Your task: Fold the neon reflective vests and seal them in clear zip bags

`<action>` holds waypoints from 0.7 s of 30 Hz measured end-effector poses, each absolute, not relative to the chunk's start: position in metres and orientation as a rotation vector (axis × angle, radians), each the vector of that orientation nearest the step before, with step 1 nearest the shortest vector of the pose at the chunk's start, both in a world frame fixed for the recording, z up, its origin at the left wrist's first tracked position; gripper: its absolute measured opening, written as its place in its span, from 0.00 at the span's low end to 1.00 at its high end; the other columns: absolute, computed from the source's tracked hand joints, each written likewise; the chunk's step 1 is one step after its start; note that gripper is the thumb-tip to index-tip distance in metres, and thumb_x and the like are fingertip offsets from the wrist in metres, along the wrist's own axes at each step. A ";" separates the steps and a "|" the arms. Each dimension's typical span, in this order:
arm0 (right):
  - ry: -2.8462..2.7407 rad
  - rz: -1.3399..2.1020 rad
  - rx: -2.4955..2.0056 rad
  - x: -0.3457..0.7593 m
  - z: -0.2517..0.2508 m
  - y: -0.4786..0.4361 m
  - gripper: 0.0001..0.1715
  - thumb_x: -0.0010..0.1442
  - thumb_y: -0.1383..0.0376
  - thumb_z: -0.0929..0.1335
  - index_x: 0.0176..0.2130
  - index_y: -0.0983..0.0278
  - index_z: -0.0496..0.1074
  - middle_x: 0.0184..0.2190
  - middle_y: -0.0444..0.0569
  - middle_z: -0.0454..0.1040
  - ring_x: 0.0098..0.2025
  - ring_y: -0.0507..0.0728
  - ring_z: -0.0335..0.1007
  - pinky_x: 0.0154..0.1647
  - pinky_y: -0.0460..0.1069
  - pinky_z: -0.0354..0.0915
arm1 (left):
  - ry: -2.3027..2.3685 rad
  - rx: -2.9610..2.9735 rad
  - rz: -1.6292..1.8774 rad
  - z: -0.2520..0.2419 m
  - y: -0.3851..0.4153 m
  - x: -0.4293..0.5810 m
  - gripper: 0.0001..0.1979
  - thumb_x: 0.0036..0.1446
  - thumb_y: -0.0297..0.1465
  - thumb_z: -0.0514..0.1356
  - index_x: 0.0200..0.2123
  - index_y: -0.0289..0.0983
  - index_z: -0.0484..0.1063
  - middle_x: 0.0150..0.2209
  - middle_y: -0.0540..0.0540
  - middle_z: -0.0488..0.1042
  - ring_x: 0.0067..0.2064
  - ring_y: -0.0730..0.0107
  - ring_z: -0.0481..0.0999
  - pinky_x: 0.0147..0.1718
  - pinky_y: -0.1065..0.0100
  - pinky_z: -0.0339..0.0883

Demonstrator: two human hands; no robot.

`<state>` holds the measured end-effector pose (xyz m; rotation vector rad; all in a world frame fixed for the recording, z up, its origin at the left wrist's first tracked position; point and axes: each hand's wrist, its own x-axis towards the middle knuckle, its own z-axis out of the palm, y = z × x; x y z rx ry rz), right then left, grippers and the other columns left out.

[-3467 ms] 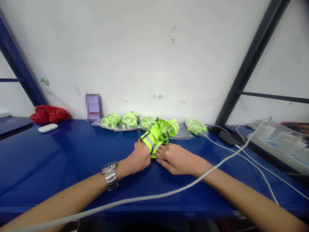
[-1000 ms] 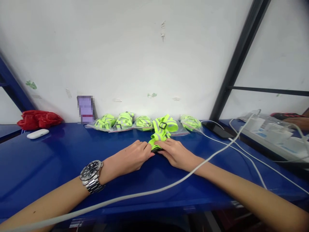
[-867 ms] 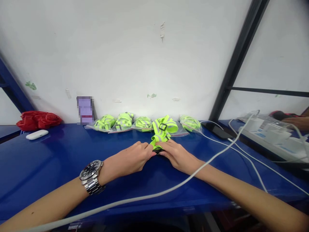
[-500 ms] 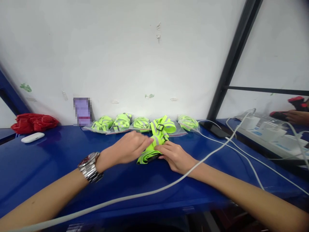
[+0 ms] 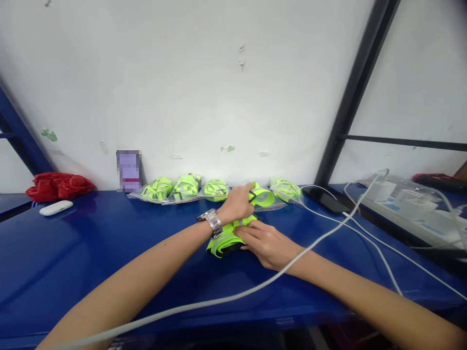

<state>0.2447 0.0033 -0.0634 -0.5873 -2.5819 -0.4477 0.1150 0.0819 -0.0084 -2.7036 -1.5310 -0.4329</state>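
Observation:
A neon-yellow reflective strap (image 5: 226, 239) with grey stripes lies partly folded on the blue table (image 5: 175, 272). My right hand (image 5: 264, 241) pinches the folded bundle from its right side, pressing it near the table. Above it, my left hand (image 5: 239, 203) is closed on the strap's upper loose part, by a black buckle. A loop of that strap sticks out to the right of my left fingers. My left wrist, with a metal watch (image 5: 212, 222) on it, passes over the bundle and hides part of it.
Several clear bags of folded neon straps (image 5: 186, 187) line the wall. A red plastic bag (image 5: 60, 185), a white case (image 5: 56, 208) and a propped phone (image 5: 130, 170) are at left. At right lie a black phone (image 5: 326, 199) and chargers (image 5: 416, 204). A white cable (image 5: 233, 291) crosses in front.
My left hand has moved right and up, from the bundle's left side onto the strap's upper part. My right hand keeps its hold. The other person's hand at far right is gone from view.

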 end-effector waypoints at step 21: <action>-2.635 0.030 -0.742 0.226 -0.046 0.018 0.10 0.65 0.68 0.61 0.32 0.66 0.67 0.26 0.47 0.67 0.27 0.52 0.62 0.29 0.46 0.56 | -1.330 -2.621 -0.640 0.015 0.029 0.018 0.26 0.61 0.49 0.49 0.52 0.36 0.64 0.49 0.36 0.68 0.37 0.63 0.72 0.40 0.61 0.64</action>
